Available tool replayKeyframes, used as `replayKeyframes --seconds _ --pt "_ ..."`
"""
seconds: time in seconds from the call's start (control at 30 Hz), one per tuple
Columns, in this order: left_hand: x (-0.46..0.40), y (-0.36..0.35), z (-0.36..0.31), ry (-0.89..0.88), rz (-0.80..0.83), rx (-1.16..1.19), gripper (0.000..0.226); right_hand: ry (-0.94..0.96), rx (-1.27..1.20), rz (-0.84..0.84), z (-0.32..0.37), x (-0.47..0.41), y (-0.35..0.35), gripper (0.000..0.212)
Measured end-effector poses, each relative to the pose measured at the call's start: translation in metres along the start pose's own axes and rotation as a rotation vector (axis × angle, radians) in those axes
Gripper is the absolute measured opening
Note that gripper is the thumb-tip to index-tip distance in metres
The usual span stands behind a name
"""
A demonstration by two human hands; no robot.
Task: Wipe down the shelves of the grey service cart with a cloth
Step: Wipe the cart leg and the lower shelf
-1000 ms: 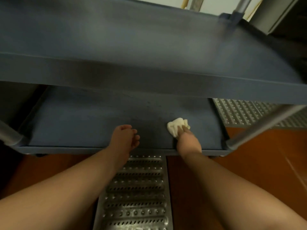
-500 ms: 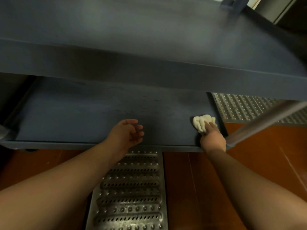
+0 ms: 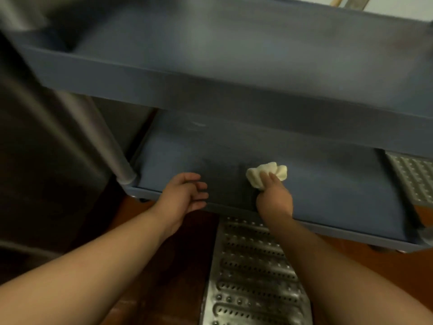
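The grey service cart fills the view, its upper shelf [image 3: 234, 50] overhanging the lower shelf [image 3: 339, 191]. A crumpled white cloth [image 3: 267, 173] lies on the lower shelf near its front rim. My right hand [image 3: 274, 195] presses the cloth down, fingers laid over its near side. My left hand [image 3: 184, 195] hovers at the front rim to the left of the cloth, fingers loosely curled, holding nothing.
A round metal cart post [image 3: 107, 146] rises at the front left corner. A perforated metal floor grate [image 3: 253, 273] runs under my arms, and another grate [image 3: 414, 179] lies at the right. Red-brown floor [image 3: 164, 266] surrounds them. A dark surface [image 3: 35, 148] stands at left.
My right hand has slid the cloth leftward from the shelf's right end toward its middle. The view has swung so the left post is visible. My left hand stays near the front rim.
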State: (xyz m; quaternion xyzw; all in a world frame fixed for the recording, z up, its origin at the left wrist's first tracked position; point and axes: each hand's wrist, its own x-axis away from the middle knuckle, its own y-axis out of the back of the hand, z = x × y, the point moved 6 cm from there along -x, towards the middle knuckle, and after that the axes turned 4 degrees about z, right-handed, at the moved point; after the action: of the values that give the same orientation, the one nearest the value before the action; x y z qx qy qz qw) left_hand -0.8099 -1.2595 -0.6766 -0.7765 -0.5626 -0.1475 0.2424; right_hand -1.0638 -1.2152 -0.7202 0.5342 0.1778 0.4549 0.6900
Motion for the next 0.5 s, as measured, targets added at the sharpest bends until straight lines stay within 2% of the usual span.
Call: replayKeyframes --seconds 0.13,0.23,0.4,0.5 --pt "0.013 0.064 -0.013 -0.040 -0.112 0.035 0.037 0.254 0.008 0.053 0.114 0.013 -0.052 0.072" --pt "0.025 0.098 -0.021 -0.066 -0.189 0.101 0.035 0.362 -0.031 0.074 0.181 0.021 -0.086 0.070" --pt "0.038 0.136 -0.031 -0.090 -0.253 0.179 0.032 0.574 -0.043 0.150 0.274 0.037 -0.125 0.045" --pt "0.039 0.143 -0.035 -0.097 -0.259 0.224 0.030 0.666 -0.045 0.218 0.300 0.037 -0.133 0.038"
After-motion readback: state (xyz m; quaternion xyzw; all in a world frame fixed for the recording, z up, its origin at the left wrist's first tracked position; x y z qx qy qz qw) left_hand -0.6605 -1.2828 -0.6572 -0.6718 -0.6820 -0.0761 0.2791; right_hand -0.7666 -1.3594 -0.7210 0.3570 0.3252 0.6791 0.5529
